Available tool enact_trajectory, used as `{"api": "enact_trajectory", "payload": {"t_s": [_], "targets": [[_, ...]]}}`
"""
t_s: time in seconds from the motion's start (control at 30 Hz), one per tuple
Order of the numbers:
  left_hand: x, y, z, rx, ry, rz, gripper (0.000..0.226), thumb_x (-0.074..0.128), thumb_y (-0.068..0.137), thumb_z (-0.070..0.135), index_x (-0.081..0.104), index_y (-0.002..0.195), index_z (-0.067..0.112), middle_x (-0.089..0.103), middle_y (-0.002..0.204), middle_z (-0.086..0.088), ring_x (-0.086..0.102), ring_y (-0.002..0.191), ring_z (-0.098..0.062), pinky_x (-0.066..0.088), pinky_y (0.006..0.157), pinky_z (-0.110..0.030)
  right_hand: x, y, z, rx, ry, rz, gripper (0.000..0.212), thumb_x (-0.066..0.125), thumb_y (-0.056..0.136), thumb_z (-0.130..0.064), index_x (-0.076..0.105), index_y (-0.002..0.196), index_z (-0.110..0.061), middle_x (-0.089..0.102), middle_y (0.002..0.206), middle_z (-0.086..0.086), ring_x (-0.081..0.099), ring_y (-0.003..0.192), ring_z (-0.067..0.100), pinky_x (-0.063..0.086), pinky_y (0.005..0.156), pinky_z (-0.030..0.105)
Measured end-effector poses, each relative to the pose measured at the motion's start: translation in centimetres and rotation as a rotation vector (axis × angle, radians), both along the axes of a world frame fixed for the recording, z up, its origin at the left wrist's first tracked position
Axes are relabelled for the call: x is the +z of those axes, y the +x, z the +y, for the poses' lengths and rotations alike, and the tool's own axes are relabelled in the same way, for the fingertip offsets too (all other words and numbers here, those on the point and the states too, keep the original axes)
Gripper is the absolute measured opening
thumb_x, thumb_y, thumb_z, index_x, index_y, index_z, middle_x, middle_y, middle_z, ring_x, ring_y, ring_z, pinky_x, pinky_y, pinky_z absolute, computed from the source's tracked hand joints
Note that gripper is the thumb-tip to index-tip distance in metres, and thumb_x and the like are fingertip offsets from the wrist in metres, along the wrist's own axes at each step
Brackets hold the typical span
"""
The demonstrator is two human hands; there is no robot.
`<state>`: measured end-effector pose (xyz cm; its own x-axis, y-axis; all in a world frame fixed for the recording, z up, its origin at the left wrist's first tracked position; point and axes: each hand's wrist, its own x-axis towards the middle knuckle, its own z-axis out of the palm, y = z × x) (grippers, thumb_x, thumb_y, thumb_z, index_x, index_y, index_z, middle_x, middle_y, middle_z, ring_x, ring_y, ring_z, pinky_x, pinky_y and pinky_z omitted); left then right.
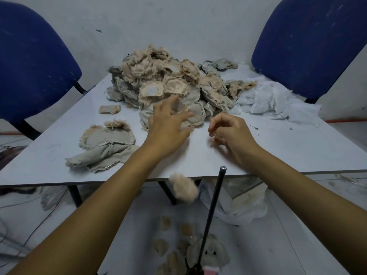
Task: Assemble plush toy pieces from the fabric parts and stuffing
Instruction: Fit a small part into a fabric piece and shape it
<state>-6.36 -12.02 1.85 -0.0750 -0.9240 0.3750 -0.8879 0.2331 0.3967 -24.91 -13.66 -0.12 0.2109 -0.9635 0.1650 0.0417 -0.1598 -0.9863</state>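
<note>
Left hand (168, 121) spread, fingers loose, on grey fabric piece (193, 114) at near edge of fabric pile (168, 82), mid-table. Right hand (231, 132) loosely curled, empty (hovering). Fabric limp, light, frayed; pinch seam edge.

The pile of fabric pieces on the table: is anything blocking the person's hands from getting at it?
Nothing visible does. The left hand already lies on the near edge of the fabric pile. The right hand hovers beside it with only bare table between.
</note>
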Motion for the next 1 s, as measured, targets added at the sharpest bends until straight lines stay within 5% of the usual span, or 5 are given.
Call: {"api": "enact_trajectory", "payload": {"t_s": [0.1,0.23,0.57,0.77,1.0], "targets": [[-0.2,0.0,-0.2,0.087,0.117,0.03,0.051,0.061,0.093,0.036,0.047,0.142,0.042,-0.007,0.165,-0.006,-0.012,0.149,-0.028,0.003,0.119,-0.053,0.1,-0.2,0.0,-0.002,0.008,-0.028,0.039,0.04,0.072,0.019,0.063,0.067,-0.012,0.059,0.061,-0.003,0.054,0.059,0.009,0.048,0.054,0.022],[0.4,0.2,-0.9,0.105,0.266,0.047,0.06,0.056,0.096,0.039,0.033,0.151,0.041,-0.004,0.166,-0.005,-0.009,0.15,-0.029,0.004,0.118,-0.053,0.1,-0.1,0.1,0.008,-0.014,-0.007,0.038,0.043,0.075,0.02,0.062,0.066,-0.012,0.06,0.064,-0.001,0.055,0.059,0.008,0.044,0.051,0.018],[0.5,-3.1,1.5,-0.229,-0.072,0.696,0.021,0.065,0.09,0.002,0.077,0.099,0.016,0.072,0.102,0.002,0.068,0.096,-0.013,0.055,0.089,-0.033,0.2,-0.1,0.6,-0.012,-0.126,0.061,0.041,0.068,0.091,-0.011,0.056,0.118,-0.039,0.055,0.12,0.004,0.067,0.093,0.02,0.062,0.07,0.036],[0.1,-3.0,1.6,-0.172,0.06,1.013,0.027,0.073,0.082,-0.006,0.061,0.09,0.016,0.055,0.068,-0.001,0.058,0.069,-0.017,0.057,0.07,-0.034,0.0,-0.3,0.7,-0.055,-0.13,0.013,0.018,0.072,0.09,-0.011,0.068,0.103,-0.021,0.066,0.079,-0.001,0.066,0.069,0.014,0.054,0.053,0.028],[0.4,-2.1,1.4,-0.328,0.324,1.029,0.026,0.074,0.082,-0.001,0.065,0.096,0.018,0.065,0.08,-0.006,0.064,0.069,-0.016,0.054,0.064,-0.031,0.4,-0.3,0.2,0.055,0.006,-0.028,0.016,0.063,0.093,-0.008,0.07,0.081,-0.015,0.059,0.078,0.01,0.056,0.073,0.021,0.049,0.06,0.029]]}}
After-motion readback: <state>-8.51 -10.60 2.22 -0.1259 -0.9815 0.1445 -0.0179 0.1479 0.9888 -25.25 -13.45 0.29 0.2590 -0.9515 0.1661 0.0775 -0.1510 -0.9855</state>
